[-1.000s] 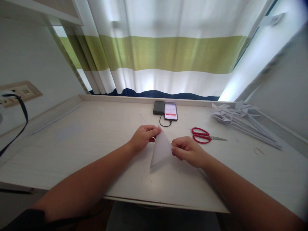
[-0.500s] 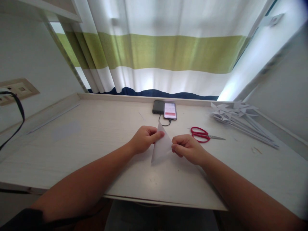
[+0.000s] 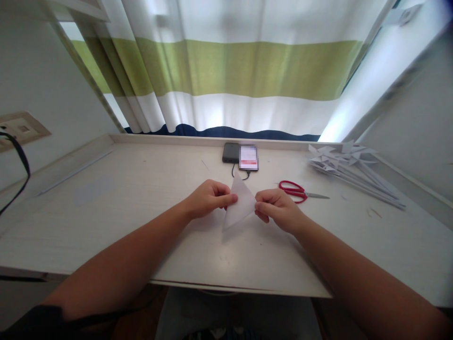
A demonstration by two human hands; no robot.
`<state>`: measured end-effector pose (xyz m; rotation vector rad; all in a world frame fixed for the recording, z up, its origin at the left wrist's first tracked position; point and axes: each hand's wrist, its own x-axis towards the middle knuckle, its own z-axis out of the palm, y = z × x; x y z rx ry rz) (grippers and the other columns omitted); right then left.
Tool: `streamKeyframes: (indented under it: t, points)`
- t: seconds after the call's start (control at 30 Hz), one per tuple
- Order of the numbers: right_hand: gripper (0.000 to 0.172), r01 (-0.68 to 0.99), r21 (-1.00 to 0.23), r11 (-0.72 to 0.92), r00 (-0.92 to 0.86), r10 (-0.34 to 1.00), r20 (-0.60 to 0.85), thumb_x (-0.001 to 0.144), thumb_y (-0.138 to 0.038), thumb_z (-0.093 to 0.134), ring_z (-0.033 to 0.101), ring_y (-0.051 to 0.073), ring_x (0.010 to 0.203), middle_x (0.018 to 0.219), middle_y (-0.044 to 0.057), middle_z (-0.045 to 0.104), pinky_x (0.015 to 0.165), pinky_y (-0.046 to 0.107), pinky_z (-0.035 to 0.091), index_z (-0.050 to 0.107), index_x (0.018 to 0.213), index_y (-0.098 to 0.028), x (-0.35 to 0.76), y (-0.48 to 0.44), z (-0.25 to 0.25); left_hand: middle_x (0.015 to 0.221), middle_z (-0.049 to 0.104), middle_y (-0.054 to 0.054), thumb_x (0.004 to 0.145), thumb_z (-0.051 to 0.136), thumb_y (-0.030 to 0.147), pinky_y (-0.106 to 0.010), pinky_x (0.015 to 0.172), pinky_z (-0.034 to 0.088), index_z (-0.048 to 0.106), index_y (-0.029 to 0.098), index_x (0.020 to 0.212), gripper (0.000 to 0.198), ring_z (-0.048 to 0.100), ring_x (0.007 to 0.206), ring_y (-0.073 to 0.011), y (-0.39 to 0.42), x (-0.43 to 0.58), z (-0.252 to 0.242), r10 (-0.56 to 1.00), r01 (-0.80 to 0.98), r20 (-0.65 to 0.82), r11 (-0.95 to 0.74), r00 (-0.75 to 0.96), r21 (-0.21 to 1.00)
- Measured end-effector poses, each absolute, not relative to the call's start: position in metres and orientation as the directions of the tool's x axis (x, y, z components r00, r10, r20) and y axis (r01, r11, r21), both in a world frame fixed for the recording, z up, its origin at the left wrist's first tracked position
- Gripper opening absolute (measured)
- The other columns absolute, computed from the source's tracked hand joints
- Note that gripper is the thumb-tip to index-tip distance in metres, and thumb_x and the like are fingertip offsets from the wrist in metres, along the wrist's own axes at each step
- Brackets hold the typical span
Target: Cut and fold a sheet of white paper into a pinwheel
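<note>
A white sheet of paper folded into a triangle (image 3: 239,208) is held just above the pale desk (image 3: 141,208), one corner pointing up and one pointing down toward me. My left hand (image 3: 207,198) pinches its left edge, fingers curled and thumb on the paper. My right hand (image 3: 278,210) pinches the right corner, fingers closed.
Red-handled scissors (image 3: 295,190) lie just right of my right hand. A phone (image 3: 248,157) and a dark power bank (image 3: 230,153) joined by a cable sit at the back centre. A heap of folded white paper pinwheels on sticks (image 3: 348,167) lies at the back right. A striped curtain (image 3: 230,71) hangs behind.
The two hands and the paper have drifted slightly away from me, and the left thumb has slid further along the paper's edge. The view has tilted a little.
</note>
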<state>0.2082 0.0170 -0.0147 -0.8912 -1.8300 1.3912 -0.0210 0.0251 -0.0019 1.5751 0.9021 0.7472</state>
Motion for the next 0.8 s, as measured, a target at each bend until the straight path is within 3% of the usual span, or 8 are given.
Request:
streamKeyframes:
  t: [0.23, 0.43, 0.8]
  points:
    - [0.021, 0.094, -0.977, 0.192, -0.532, 0.839, 0.114, 0.077, -0.017, 0.056, 0.043, 0.009, 0.042, 0.045, -0.003, 0.053, 0.046, 0.023, 0.031, 0.058, 0.056, -0.016, 0.209, 0.019, -0.012, 0.055, 0.057, 0.0, 0.075, 0.071, 0.036, -0.02, 0.052, 0.035, 0.059, 0.012, 0.056, 0.033, 0.048, 0.053, -0.008, 0.023, -0.024, 0.001, 0.828, 0.218, -0.016, -0.129, 0.561, 0.967]
    - [0.021, 0.012, -0.984, 0.178, -0.507, 0.849, 0.148, 0.079, -0.019, 0.058, 0.044, 0.009, 0.042, 0.045, -0.003, 0.054, 0.046, 0.024, 0.03, 0.059, 0.058, -0.016, 0.214, 0.025, -0.017, 0.062, 0.065, -0.003, 0.074, 0.072, 0.03, -0.021, 0.055, 0.041, 0.068, 0.012, 0.064, 0.021, 0.056, 0.056, -0.0097, 0.02, -0.024, 0.005, 0.72, 0.252, -0.121, -0.076, 0.683, 0.965]
    - [0.021, -0.12, -0.982, 0.146, -0.441, 0.879, 0.184, 0.079, -0.019, 0.058, 0.043, 0.009, 0.04, 0.043, -0.005, 0.049, 0.044, 0.023, 0.028, 0.056, 0.058, -0.017, 0.216, 0.032, -0.024, 0.059, 0.067, -0.002, 0.071, 0.076, 0.027, -0.02, 0.055, 0.045, 0.068, 0.015, 0.062, 0.017, 0.06, 0.056, -0.0099, 0.027, -0.028, 0.0, 0.768, 0.266, -0.155, -0.021, 0.622, 0.964]
